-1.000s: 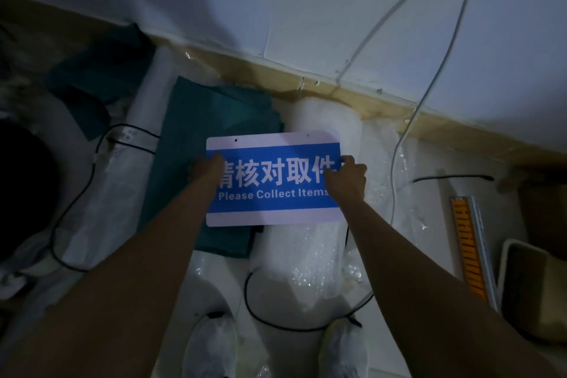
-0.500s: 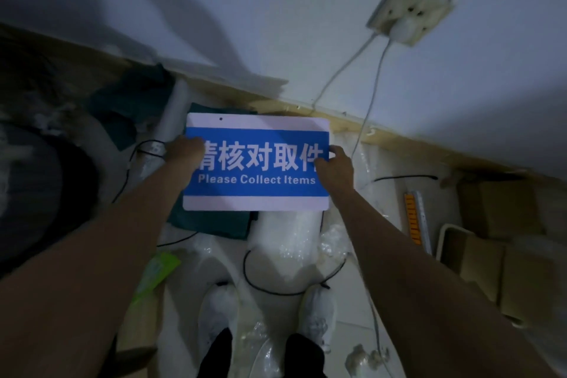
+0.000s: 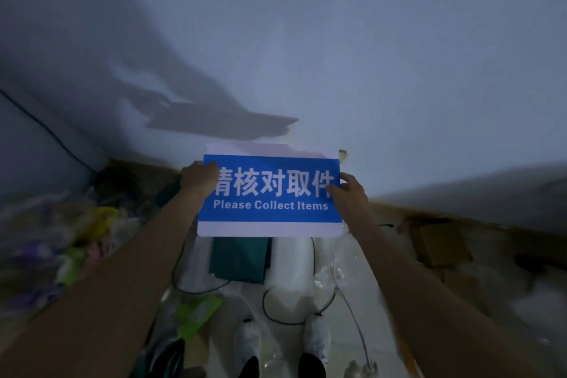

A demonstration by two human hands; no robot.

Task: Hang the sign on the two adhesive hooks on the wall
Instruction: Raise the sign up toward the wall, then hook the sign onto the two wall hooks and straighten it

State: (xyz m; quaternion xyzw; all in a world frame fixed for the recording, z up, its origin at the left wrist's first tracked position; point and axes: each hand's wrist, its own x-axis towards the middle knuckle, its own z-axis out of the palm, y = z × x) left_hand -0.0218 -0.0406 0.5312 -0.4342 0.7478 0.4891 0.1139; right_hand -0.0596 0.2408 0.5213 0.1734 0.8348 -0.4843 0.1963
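I hold a flat rectangular sign (image 3: 270, 215), blue with white borders, white Chinese characters and the words "Please Collect Items". It faces me, level, in front of the lower part of the pale wall (image 3: 337, 55). My left hand (image 3: 198, 176) grips its left edge and my right hand (image 3: 349, 192) grips its right edge, thumbs on the front. The sign casts a shadow on the wall up and to the left. No adhesive hooks show anywhere on the wall.
Below lie a dark green cloth (image 3: 239, 259), white bubble wrap (image 3: 291, 264), black cables (image 3: 294, 321) and my two white shoes (image 3: 316, 337). Blurred colourful packets (image 3: 89, 239) pile at the left. Cardboard boxes (image 3: 441, 242) sit at the right by the skirting.
The sign has risen from just above the floor clutter to in front of the wall. The view has tilted upward, so more wall shows and the wall socket is out of sight.
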